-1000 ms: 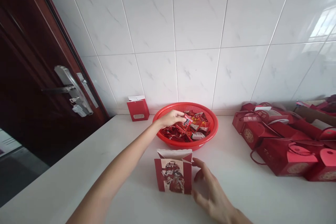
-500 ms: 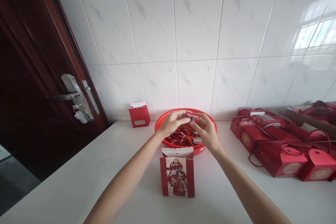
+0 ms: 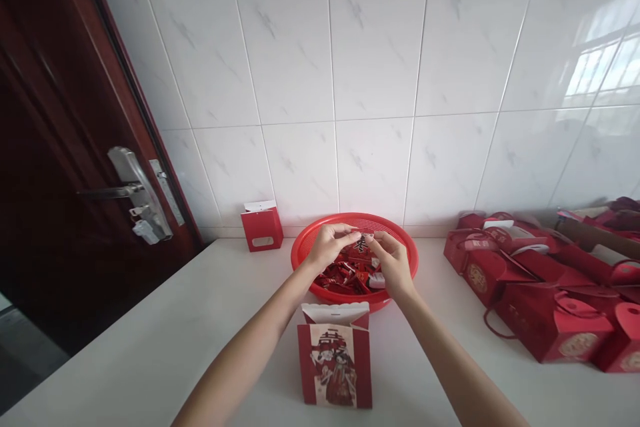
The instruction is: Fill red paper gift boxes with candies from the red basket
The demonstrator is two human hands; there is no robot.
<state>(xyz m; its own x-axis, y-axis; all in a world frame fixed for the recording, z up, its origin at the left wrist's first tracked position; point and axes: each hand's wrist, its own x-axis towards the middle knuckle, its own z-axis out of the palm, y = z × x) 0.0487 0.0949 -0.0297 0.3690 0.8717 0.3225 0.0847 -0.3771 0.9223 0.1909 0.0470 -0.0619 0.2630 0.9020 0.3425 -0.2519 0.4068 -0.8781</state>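
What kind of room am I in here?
Possibly a tiled home room: white marbled wall tiles, a dark wooden door with keys hanging in its lock, and a white tabletop.

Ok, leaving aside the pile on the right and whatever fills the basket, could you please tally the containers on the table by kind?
Boxes: 2 (picture box, windowed box)
Basket: 1
Total: 3

the right hand, no longer beside the open box nearer the tabletop's front edge, is now over the basket by the wall-side edge, sharing the packet with the left hand.
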